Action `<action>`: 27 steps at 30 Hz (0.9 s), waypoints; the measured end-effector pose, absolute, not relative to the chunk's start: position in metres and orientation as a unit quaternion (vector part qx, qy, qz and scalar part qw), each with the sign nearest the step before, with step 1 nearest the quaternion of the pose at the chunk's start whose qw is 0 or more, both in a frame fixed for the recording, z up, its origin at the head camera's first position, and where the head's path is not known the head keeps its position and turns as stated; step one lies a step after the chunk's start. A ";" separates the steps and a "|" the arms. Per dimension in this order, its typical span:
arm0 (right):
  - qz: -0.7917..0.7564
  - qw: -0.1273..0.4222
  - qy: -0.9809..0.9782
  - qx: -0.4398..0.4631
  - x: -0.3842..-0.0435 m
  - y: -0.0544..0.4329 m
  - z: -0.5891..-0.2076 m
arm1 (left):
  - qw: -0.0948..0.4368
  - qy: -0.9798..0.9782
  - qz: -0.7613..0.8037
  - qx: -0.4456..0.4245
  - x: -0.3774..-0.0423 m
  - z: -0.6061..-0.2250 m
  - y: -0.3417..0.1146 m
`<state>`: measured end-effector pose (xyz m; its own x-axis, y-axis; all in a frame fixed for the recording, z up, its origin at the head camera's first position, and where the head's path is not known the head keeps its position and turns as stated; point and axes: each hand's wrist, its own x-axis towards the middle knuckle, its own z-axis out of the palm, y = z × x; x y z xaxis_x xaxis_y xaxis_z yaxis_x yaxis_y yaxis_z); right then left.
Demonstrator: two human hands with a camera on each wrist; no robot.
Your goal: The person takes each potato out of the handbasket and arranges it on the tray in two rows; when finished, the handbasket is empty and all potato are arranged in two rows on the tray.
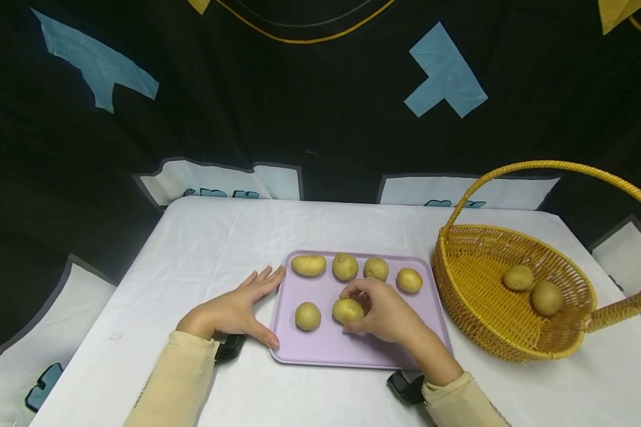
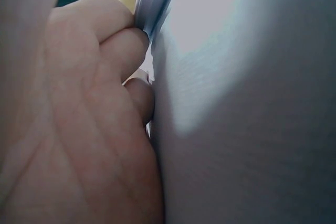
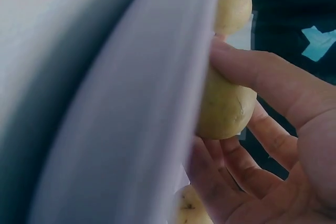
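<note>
A lilac tray (image 1: pixel 320 350) lies on the white-covered table and bears several potatoes. Four fingers and the thumb of my left hand (image 1: pixel 240 308) are spread along the tray's left edge, the fingertips right at the rim. My right hand (image 1: pixel 381 308) holds a potato (image 1: pixel 347 310) in the front row, thumb on the near side and fingers curled over the far side. In the right wrist view this potato (image 3: pixel 226 106) sits between thumb and fingers, close over the tray. Left of it lies another potato (image 1: pixel 307 316). The back row includes an elongated potato (image 1: pixel 308 265) and a round one (image 1: pixel 409 280).
To the right of the tray stands a yellow wicker basket (image 1: pixel 459 296) with a tall arched handle (image 1: pixel 555 165). Two potatoes (image 1: pixel 518 277) lie inside it. A dark curtain (image 1: pixel 278 107) with blue and white patches hangs behind the table (image 1: pixel 203 237).
</note>
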<state>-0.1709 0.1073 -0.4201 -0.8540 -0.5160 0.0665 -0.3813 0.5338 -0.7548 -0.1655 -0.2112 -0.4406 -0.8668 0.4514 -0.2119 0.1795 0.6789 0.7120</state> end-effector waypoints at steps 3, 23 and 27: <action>-0.404 0.082 0.874 -0.256 -0.171 0.107 -0.421 | 0.186 0.896 0.362 0.177 -0.165 -0.441 -0.211; -0.412 0.076 0.872 -0.252 -0.180 0.141 -0.394 | 0.184 0.896 0.361 0.180 -0.166 -0.444 -0.210; -0.417 0.067 0.875 -0.238 -0.181 0.154 -0.382 | 0.185 0.897 0.360 0.176 -0.165 -0.443 -0.210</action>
<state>-0.1814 0.1543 -0.3820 -0.8782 -0.4714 0.0813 -0.3598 0.5391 -0.7615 -0.1652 -0.2103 -0.4427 -0.8693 0.4496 -0.2053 0.1828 0.6785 0.7115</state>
